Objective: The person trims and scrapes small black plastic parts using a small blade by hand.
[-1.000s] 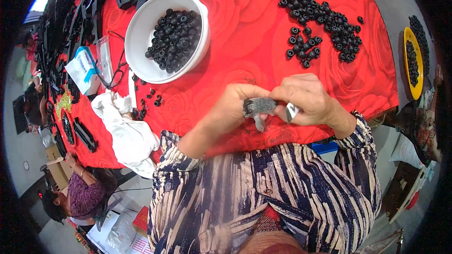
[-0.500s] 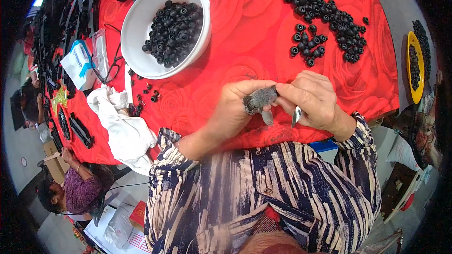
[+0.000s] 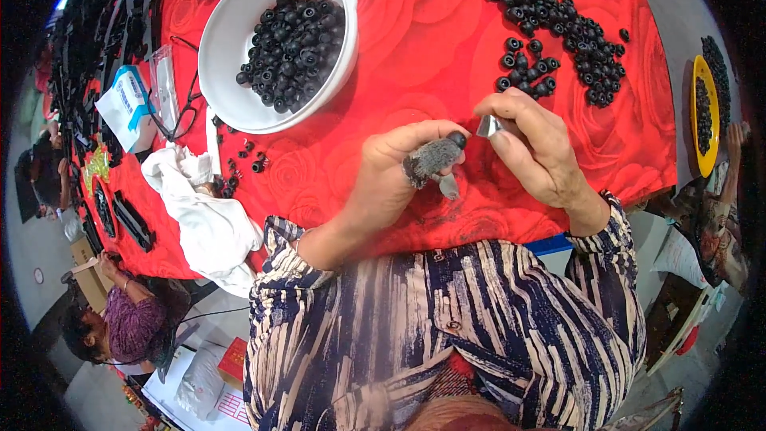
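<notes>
My left hand (image 3: 384,172) pinches a small black round part (image 3: 456,140) between the thumb and a finger that wears a worn, grey knitted finger cover (image 3: 433,161). Below it another greyish covered fingertip (image 3: 448,187) pokes out. Just to the right, my right hand (image 3: 538,148) grips a short shiny metal blade (image 3: 488,125) between thumb and fingers, its end close to the black part but apart from it. Loose black parts of the same kind lie in a spread pile (image 3: 590,52) beyond my right hand.
A white bowl (image 3: 219,88) holding many black parts stands at the back left on the red rose-patterned cloth (image 3: 407,40). Near it are eyeglasses (image 3: 185,118), a white cloth (image 3: 209,227) and a blue-white packet (image 3: 128,108). Other people sit at left and right.
My right hand has moved up and slightly away from my left, and the blade now points up-left. The black part now shows at my left fingertips.
</notes>
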{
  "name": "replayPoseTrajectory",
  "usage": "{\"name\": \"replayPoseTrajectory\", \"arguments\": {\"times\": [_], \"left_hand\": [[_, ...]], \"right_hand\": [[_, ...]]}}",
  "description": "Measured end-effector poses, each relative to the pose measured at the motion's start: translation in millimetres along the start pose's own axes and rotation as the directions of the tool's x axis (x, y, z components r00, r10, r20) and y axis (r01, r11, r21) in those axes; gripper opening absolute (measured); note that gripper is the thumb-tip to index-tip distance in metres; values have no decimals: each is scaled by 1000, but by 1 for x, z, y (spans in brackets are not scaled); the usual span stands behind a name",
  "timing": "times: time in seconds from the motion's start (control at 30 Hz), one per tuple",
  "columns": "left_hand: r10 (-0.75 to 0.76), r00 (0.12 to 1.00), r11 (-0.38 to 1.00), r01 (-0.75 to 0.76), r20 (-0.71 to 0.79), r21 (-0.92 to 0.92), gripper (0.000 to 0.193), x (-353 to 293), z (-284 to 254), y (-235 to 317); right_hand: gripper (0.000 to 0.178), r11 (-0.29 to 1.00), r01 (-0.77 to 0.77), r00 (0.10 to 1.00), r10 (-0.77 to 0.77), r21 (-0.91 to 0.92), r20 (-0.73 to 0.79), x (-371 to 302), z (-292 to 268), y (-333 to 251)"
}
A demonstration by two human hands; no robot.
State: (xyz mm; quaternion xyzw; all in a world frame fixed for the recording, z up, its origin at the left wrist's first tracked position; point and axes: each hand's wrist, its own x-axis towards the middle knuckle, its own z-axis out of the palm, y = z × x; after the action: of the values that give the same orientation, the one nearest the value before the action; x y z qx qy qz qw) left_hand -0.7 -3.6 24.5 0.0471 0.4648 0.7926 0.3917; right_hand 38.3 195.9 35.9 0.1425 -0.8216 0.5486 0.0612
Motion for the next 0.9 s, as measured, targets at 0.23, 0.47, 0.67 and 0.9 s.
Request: {"name": "replayPoseTrajectory", "arguments": {"times": [0.23, 0.47, 0.67, 0.9], "left_hand": [[4, 1000, 1000, -4, 13, -4, 23, 1, -3, -4], [33, 999, 999, -34, 21, 43, 23, 1, -5, -5], [-2, 1000, 1000, 1, 11, 27, 24, 1, -6, -6], [-10, 1000, 1000, 9, 28, 13, 24, 1, -5, -5]], "right_hand": [[20, 1000, 4, 1000, -3, -31, 26, 0, 2, 1], [20, 998, 23, 999, -21, -62, 25, 0, 4, 3], [20, 997, 33, 999, -32, -63, 13, 0, 5, 5], [19, 998, 41, 998, -39, -53, 39, 0, 4, 5]]}}
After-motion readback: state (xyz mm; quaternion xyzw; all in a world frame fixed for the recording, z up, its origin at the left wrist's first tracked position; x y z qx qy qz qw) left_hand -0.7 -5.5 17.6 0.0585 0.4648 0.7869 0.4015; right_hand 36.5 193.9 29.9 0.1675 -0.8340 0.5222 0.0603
